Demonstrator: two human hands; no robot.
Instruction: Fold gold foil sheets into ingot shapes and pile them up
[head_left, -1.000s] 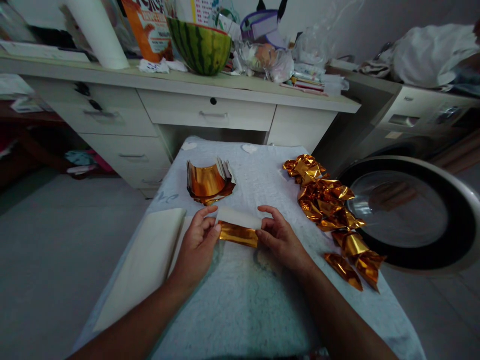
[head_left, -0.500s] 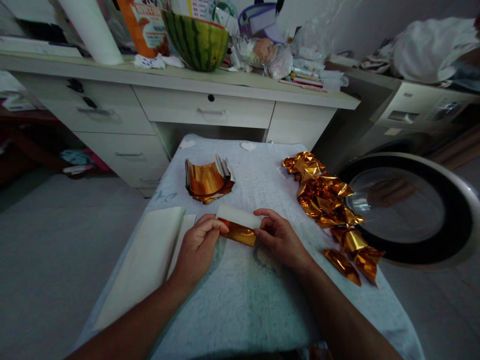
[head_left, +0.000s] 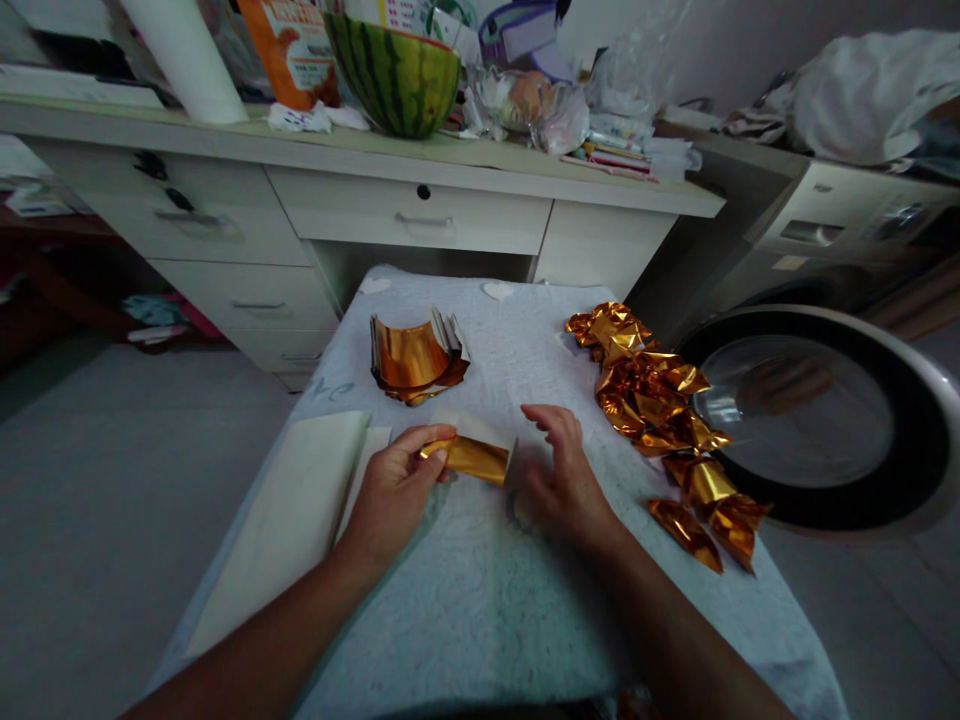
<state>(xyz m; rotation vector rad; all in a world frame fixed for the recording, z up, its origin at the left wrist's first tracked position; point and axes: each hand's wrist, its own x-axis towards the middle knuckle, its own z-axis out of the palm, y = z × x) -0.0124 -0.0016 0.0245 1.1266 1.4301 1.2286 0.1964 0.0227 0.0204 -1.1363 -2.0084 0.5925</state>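
A small folded sheet of gold foil paper [head_left: 476,460] is pinched at its left end by my left hand [head_left: 397,485], thumb on top. A pale strip shows along its far edge. My right hand [head_left: 566,485] hovers just right of the foil's free end, touching nothing, with its fingers apart and partly blurred. Beyond the foil lies a curved stack of gold foil sheets [head_left: 409,355]. White paper sheets [head_left: 285,520] rest beside my left forearm. Several folded gold foil pieces [head_left: 649,395] are heaped along the table's right side.
The cloth-covered table [head_left: 480,600] stands before a white desk [head_left: 360,210] with drawers. On the desk are half a watermelon [head_left: 394,80], an orange packet [head_left: 292,55] and plastic bags. A washing machine's open round door [head_left: 814,415] borders the table's right side.
My right hand has let go of the foil paper's right end and moved slightly right. The foil now shows more gold and less white, still held by my left hand.
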